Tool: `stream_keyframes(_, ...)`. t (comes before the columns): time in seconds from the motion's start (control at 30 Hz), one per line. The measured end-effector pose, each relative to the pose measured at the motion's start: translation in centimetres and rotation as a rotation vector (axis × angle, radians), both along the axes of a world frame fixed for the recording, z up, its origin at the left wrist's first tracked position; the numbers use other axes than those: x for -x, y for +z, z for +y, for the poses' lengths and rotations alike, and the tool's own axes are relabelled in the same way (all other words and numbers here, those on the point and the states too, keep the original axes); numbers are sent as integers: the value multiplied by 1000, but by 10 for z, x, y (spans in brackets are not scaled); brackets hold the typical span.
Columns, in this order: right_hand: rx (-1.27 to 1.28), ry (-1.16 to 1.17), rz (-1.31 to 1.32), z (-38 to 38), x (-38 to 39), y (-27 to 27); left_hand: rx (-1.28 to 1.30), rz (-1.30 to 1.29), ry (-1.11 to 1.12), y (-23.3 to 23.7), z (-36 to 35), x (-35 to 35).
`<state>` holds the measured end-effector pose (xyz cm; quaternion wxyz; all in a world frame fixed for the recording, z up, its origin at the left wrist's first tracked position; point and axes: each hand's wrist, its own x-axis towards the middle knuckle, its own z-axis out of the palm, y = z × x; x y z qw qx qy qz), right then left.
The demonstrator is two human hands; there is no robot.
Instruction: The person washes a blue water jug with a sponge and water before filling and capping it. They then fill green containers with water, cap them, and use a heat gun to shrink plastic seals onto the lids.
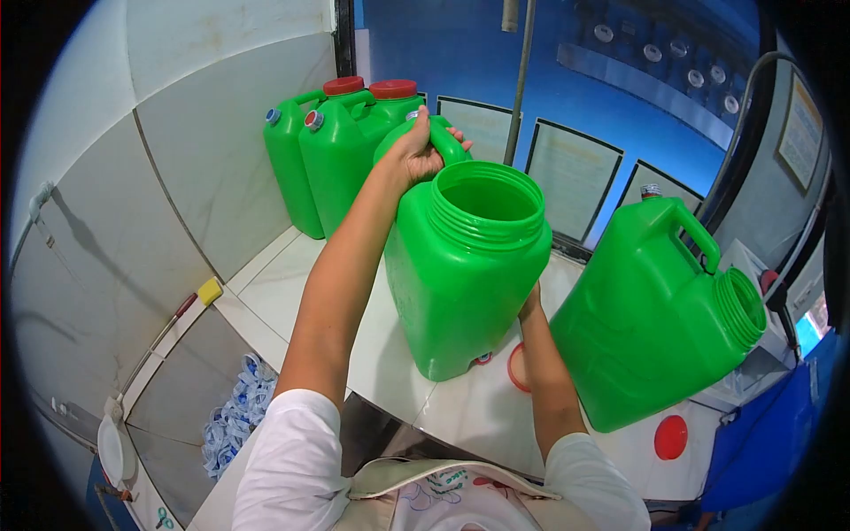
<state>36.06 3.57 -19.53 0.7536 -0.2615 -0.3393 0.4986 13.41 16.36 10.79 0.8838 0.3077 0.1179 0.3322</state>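
A large green jerrycan [460, 283] with a wide threaded mouth and no lid is in front of me, slightly tilted. My left hand [420, 152] is wrapped around its handle at the top. Against its lower right side is my right hand [530, 306], whose fingers are hidden behind the can. A red ring-shaped lid [519, 368] lies beside my right wrist. To the right stands another open jerrycan [646, 310], tilted, with a silver cap on its spout. Near its base a red disc-shaped lid [670, 438] rests on the white tiled counter [443, 411].
Two green jerrycans with red lids [392, 88] stand at the back left by the wall. A heap of blue and clear plastic pieces [239, 411] lies lower left. A yellow-headed brush [209, 291] is along the left ledge. A vertical pipe [521, 88] rises behind the counter.
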Motion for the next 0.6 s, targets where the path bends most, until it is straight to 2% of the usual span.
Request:
stream_keyframes(0.07, 314, -129, 116, 13, -17, -20, -63, 38, 0, -5, 13, -3)
stream_keyframes(0.1, 314, -128, 117, 14, -16, -19, -131, 79, -3, -5, 17, -3)
stream_keyframes(0.17, 159, -111, 49, 10, -8, -6, -186, 107, -47, -5, 19, -1)
stream_keyframes(0.3, 79, -138, -3, -5, 17, 48, -302, 130, -59, -5, 3, 13)
stream_keyframes(0.33, -34, -82, -82, -3, 19, 53, -291, 241, 31, 4, -22, 28)
stream_keyframes(0.37, -147, -25, -161, 0, 20, 58, -288, 244, 33, -2, -29, 38)
stream_keyframes(0.4, -144, -21, -158, 7, 19, 58, -312, 256, 213, -8, -34, 50)
stream_keyframes(0.43, -120, 28, -46, 15, 19, 57, -333, 268, 395, -16, -39, 63)
stream_keyframes(0.5, -74, 107, 93, 24, 23, 50, -344, 161, 582, -43, -56, 93)
stream_keyframes(0.6, -58, 114, 62, 27, 24, 53, -327, 178, 671, -107, -77, 144)
